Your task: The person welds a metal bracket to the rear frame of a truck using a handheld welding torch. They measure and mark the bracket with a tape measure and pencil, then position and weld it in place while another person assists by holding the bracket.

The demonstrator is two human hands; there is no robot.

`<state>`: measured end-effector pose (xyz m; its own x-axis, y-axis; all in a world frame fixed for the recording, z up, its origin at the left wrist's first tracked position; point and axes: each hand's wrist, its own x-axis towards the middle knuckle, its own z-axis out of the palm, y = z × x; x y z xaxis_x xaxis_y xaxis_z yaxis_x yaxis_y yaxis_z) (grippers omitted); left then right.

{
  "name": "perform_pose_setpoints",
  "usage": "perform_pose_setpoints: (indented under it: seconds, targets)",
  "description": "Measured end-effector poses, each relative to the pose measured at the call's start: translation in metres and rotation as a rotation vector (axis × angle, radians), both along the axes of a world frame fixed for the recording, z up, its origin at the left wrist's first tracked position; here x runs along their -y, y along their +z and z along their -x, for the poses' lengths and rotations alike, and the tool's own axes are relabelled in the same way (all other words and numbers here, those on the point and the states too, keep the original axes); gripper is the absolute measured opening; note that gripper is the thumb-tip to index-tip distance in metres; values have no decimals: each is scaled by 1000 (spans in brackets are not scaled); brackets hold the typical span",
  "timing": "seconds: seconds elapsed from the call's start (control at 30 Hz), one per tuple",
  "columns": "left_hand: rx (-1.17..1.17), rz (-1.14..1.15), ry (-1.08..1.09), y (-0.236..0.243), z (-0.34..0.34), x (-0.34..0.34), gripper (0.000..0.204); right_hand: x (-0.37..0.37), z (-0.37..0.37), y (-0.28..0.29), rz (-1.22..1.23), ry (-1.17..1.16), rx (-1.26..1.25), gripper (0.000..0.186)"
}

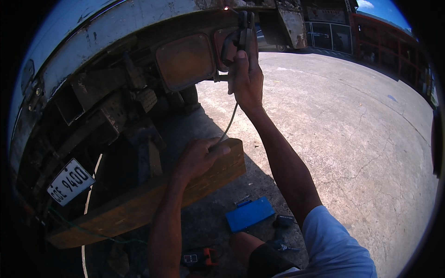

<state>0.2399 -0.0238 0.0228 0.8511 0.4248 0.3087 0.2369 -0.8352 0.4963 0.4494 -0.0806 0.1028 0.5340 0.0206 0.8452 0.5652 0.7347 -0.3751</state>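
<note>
My right hand (246, 85) is closed on a black clamp-like tool (244, 25), raised to the underside of the vehicle's pale, worn rear edge (125, 9); a small glowing spot (226, 8) shows just left of the tool's top. A thin grey cable (232, 118) runs down from there to my left hand (201, 155), whose fingers are curled round it at the upper edge of a rusty beam (204, 185). Two square rusty lamp housings (184, 60) sit beside the tool, the right one partly hidden by it and my hand.
A plate (70, 180) hangs at left among dark frame parts. A blue case (250, 214), a power tool (283, 222) and a black-and-orange machine (197, 258) lie on the ground by my knee. Sunlit concrete (361, 139) spreads right toward shopfronts (327, 34) and a parked car (266, 41).
</note>
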Motion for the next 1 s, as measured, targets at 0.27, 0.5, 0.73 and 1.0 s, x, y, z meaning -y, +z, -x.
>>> perform_pose_setpoints:
  seconds: [0.27, 0.5, 0.73, 1.0]
  targets:
    - [-19, 7, 10, 5, 1, 4, 66, 2, 0, 0, 47, 81, -30, 51]
    - [-10, -60, -23, 7, 1, 4, 58, 2, 1, 2, 98, 131, -86, 51]
    - [11, -29, -2, 6, 2, 6, 55, 3, 1, 3, 97, 117, -64, 50]
    - [-21, 1, 14, 7, 2, 6, 64, 5, 0, 3, 118, 126, -49, 51]
